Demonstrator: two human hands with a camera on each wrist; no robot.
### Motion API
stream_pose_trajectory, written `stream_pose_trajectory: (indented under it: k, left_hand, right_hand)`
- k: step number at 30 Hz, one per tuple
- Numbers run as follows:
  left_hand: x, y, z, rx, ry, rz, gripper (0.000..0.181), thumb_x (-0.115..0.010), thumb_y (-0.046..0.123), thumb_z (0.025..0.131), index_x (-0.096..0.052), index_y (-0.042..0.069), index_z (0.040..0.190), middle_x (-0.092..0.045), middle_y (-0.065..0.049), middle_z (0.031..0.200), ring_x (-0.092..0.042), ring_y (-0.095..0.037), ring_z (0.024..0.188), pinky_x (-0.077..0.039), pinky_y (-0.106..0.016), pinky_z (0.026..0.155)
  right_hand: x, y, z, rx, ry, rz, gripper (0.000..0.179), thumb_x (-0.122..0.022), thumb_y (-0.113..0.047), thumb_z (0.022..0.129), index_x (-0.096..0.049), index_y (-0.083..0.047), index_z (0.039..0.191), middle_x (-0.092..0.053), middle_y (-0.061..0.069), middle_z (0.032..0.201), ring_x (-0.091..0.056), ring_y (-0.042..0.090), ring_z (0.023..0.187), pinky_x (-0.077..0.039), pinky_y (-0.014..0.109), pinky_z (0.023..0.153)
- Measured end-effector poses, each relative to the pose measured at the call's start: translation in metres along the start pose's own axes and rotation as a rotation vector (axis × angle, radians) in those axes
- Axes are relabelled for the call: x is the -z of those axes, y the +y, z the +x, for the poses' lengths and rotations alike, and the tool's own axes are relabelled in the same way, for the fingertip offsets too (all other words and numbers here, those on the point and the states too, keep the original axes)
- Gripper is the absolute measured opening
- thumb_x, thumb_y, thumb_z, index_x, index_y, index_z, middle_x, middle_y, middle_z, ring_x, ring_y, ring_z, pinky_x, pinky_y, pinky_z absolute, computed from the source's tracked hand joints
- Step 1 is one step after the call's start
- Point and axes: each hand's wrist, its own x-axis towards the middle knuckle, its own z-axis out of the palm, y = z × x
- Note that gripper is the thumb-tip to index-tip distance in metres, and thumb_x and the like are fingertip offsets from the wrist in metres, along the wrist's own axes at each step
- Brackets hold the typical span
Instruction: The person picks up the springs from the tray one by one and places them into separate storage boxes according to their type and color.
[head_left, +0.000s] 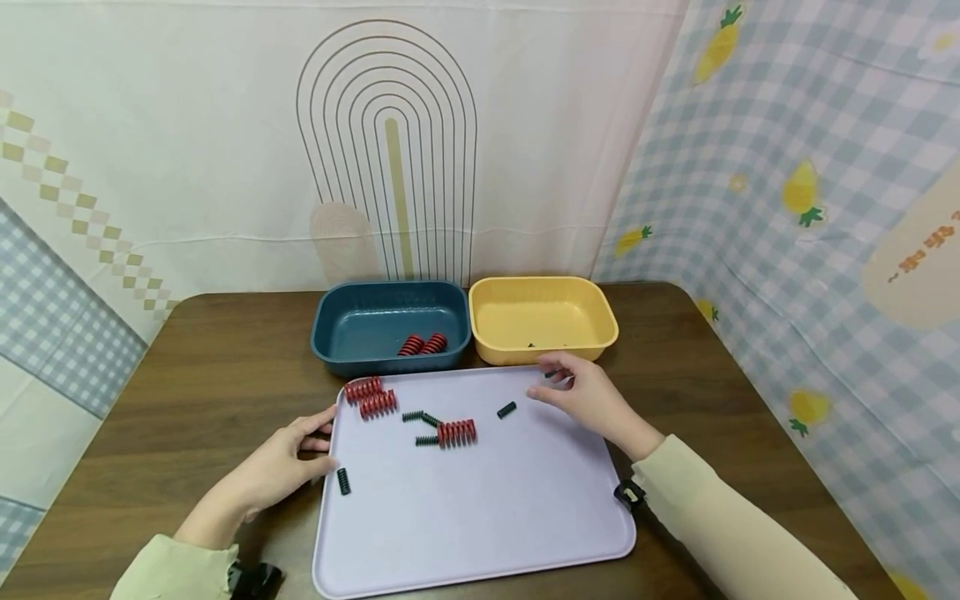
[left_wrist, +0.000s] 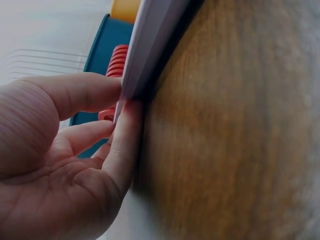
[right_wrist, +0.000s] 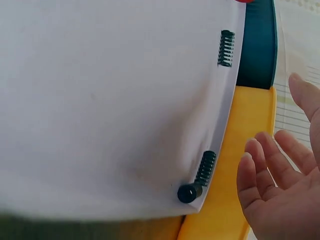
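Note:
My left hand holds the left edge of a lilac tray, thumb on the upper side and fingers at the edge and underneath. Near that thumb lies a dark green spring. Above the tray's far right corner, my right hand hovers with fingers loosely bent and apart; the right wrist view shows nothing in it. Two dark springs lie at that corner, partly hidden by the hand in the head view. Another green spring lies left of it. Red springs and several small green springs sit farther left.
Behind the tray stand a blue bin with two red springs inside and a yellow bin, where small dark bits show over the near rim. All rest on a brown wooden table, with patterned cloth behind and at the sides.

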Motion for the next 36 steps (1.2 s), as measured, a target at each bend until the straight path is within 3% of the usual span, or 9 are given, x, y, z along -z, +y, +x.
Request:
stream_pose_trajectory:
  k: [10, 23, 36]
  left_hand:
    - [0.001, 0.001, 0.001, 0.048, -0.006, 0.014, 0.076, -0.072, 0.012, 0.088, -0.030, 0.006, 0.152, -0.043, -0.017, 0.133, -0.051, -0.028, 0.112, -0.050, -0.027, 0.080]
    - [0.000, 0.004, 0.000, 0.032, -0.003, 0.023, 0.076, -0.071, 0.010, 0.088, -0.030, 0.004, 0.151, -0.043, -0.018, 0.133, -0.052, -0.029, 0.112, -0.050, -0.027, 0.080]
    - [0.000, 0.001, 0.000, 0.007, 0.007, 0.009, 0.076, -0.072, 0.010, 0.087, -0.031, 0.003, 0.151, -0.044, -0.018, 0.133, -0.052, -0.029, 0.111, -0.050, -0.026, 0.079]
  right_hand:
    - [-0.009, -0.004, 0.006, 0.000, -0.125, 0.010, 0.052, -0.081, -0.036, 0.078, -0.065, -0.010, 0.121, -0.064, 0.005, 0.114, -0.059, 0.020, 0.094, -0.048, 0.037, 0.082]
    - [-0.023, -0.009, 0.016, 0.044, -0.196, -0.069, 0.047, -0.083, -0.030, 0.077, -0.067, -0.011, 0.116, -0.066, 0.001, 0.108, -0.061, 0.016, 0.092, -0.049, 0.033, 0.081]
    - [-0.029, -0.012, 0.017, 0.008, -0.295, -0.108, 0.037, -0.082, -0.027, 0.078, -0.068, -0.012, 0.109, -0.064, -0.002, 0.102, -0.057, 0.015, 0.092, -0.047, 0.033, 0.084]
